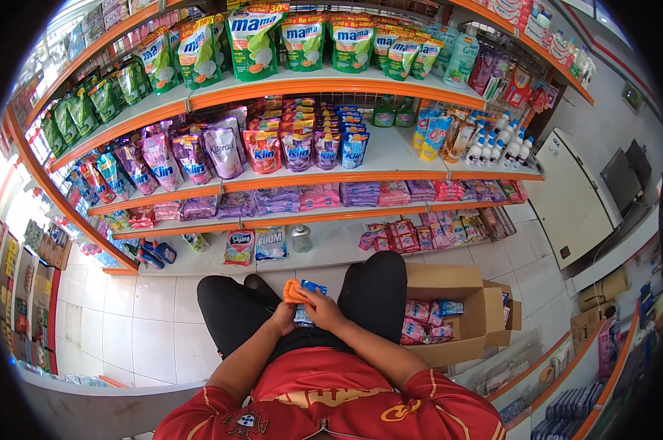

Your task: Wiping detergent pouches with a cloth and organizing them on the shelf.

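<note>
Above my lap, my left hand (284,318) grips a blue and white packet (313,286) from its left side. My right hand (322,309) lies over the packet's middle and holds a bunched orange cloth (293,292) against it. Part of the packet is hidden under my right fingers. Just right of my knee stands an open cardboard box (447,350). Inside it lie several pink packets (414,331) and a blue packet (450,307).
Ahead, bottom shelf (326,260) holds a Boom detergent bag (271,243), a clear jar (301,238) and pink packets (401,235). Orange-edged shelves (331,179) of pouches rise above. A white chest freezer (570,192) stands right; a grey counter edge (111,399) curves behind left.
</note>
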Motion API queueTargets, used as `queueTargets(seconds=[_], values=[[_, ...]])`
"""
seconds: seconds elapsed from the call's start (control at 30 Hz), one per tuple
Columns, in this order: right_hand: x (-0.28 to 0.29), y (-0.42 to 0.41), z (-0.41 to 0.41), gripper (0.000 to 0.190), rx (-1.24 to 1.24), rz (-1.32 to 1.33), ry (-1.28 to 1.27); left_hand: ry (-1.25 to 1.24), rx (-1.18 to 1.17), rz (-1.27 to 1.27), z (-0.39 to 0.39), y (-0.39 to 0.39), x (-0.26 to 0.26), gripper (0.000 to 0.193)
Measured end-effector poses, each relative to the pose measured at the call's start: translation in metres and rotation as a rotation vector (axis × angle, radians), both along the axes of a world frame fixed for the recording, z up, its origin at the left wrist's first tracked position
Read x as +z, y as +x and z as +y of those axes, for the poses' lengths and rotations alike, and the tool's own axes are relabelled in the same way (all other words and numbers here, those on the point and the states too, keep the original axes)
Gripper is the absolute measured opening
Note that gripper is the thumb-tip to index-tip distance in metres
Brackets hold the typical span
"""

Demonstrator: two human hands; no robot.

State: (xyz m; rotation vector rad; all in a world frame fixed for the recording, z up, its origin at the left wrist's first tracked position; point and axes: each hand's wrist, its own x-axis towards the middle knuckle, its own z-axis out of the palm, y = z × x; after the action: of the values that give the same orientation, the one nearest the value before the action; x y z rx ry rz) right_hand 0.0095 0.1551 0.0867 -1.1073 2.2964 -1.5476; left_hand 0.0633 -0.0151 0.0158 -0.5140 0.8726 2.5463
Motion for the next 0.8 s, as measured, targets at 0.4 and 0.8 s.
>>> queueTargets(seconds=[0.4,0.8], values=[[-0.003,0.010,-0.006,0.038,0.212,0.258,0.054,0.154,0.336,-0.015,-0.010,0.004,0.031,0.081],[-0.021,-0.022,0.004,0.039,-0.224,0.054,0.020,-0.062,0.021,0.060,0.007,0.010,0.053,0.099]])
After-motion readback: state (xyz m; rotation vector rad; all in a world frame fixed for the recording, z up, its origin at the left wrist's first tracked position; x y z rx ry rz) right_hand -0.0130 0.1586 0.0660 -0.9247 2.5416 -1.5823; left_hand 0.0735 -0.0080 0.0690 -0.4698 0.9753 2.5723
